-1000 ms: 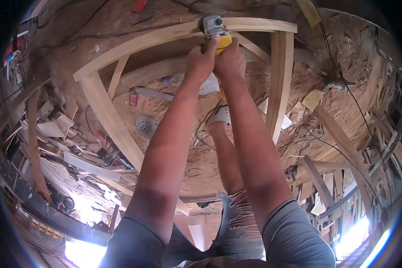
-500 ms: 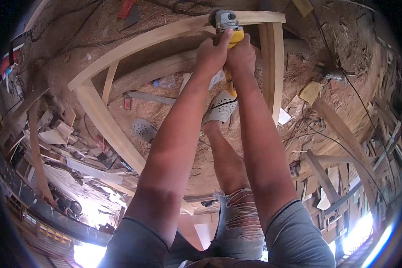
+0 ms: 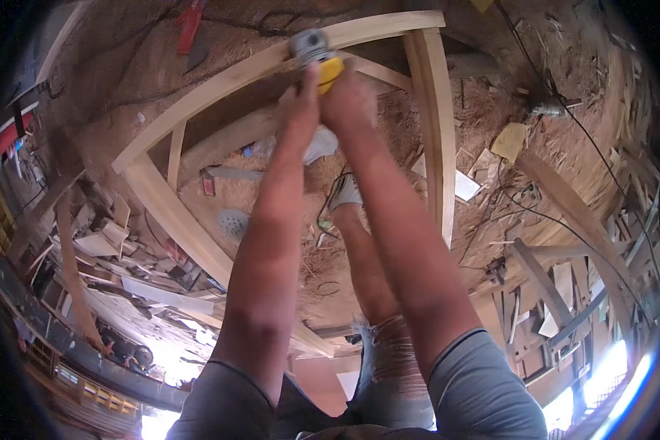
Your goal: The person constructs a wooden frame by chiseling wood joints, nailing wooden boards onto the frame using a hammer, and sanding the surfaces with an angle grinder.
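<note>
A yellow and grey angle grinder (image 3: 330, 71) is gripped by both hands at the far rail of a wooden frame (image 3: 220, 88). Its grey head lies over the top of that rail, left of the middle. My left hand (image 3: 301, 103) is closed on the grinder near the head, the thumb along its side. Slightly to the right, my right hand (image 3: 350, 103) wraps round the yellow body and looks smeared by motion. The grinder's rear end is hidden behind the hands. Whether the disc touches the wood I cannot tell.
Sawdust and a crumpled plastic bag (image 3: 321, 145) lie inside the frame, near my shoe (image 3: 346, 192). Offcuts (image 3: 117, 235) are heaped at left. A black cable (image 3: 565, 110) and a curved beam (image 3: 565, 187) are at right. A red tool (image 3: 191, 26) lies beyond the frame.
Both hands have moved the grinder leftward along the far rail, away from the right corner. The view has shifted slightly.
</note>
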Tool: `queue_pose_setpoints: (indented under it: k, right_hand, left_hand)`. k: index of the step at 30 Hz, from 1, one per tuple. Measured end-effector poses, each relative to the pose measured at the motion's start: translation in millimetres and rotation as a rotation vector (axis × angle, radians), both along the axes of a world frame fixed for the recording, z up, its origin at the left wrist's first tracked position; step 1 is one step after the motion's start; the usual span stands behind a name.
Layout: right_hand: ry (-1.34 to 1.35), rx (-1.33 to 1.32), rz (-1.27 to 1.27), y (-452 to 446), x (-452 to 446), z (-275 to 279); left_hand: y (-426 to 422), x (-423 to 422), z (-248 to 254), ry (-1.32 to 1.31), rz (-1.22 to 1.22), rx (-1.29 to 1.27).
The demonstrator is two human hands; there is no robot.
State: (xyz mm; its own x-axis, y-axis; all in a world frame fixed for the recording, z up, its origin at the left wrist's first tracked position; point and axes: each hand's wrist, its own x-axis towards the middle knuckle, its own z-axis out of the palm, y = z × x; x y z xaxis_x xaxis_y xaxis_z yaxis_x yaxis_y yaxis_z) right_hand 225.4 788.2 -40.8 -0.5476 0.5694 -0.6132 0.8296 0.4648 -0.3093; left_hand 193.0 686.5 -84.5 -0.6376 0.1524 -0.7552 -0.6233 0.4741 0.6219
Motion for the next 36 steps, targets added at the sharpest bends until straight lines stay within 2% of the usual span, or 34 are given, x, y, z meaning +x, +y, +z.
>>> queue_pose_setpoints:
  k: [1,4,7,11,14,18,19,21,25,28,31,36]
  right_hand:
    - [0.019,-0.036,0.005,-10,-5,1]
    - [0.047,-0.117,0.0,-19,-11,5]
    - [0.036,-0.11,-0.053,-2,-14,10]
    - [0.047,-0.034,-0.119,53,0,9]
    - [0.049,0.024,-0.134,89,9,6]
    - [0.074,0.096,-0.208,128,22,-6]
    - [0.059,0.09,-0.215,137,24,-6]
    - [0.076,0.076,-0.25,154,31,-7]
    - [0.07,0.09,-0.291,180,42,-9]
    - [0.062,0.098,-0.33,197,52,-11]
    - [0.057,0.091,-0.364,211,59,-9]
    - [0.052,0.071,-0.409,207,58,-6]
  left_hand:
    - [-10,4,8,-0.02,0.152,0.13]
    - [-22,-2,15,-0.113,0.278,0.153]
    - [-1,-10,8,-0.081,0.097,0.039]
    - [59,-3,13,-0.023,-0.011,0.11]
    - [97,-3,7,-0.01,-0.124,0.064]
    - [144,6,-6,0.168,-0.268,-0.053]
    - [154,5,15,0.131,-0.279,0.016]
    - [174,6,24,0.129,-0.307,-0.008]
    - [202,8,20,0.127,-0.432,-0.063]
    - [221,18,26,0.176,-0.413,0.047]
    - [237,22,26,0.14,-0.465,0.014]
    - [231,26,11,0.221,-0.482,-0.046]
